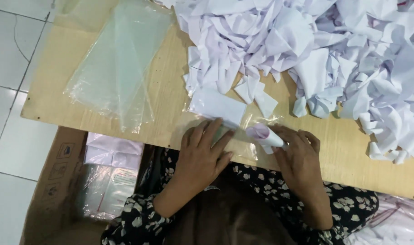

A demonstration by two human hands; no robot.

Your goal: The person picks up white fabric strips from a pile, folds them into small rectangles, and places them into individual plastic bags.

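Note:
My left hand lies flat, fingers spread, pressing a clear plastic bag against the near edge of the wooden table. A folded white cloth piece sits inside the bag just beyond my fingertips. My right hand grips a rolled white cloth piece at the bag's right end, its open end facing up.
A large heap of white cloth pieces covers the table's far right. A stack of clear plastic bags lies at the far left. A cardboard box holding bagged white items stands on the tiled floor at lower left.

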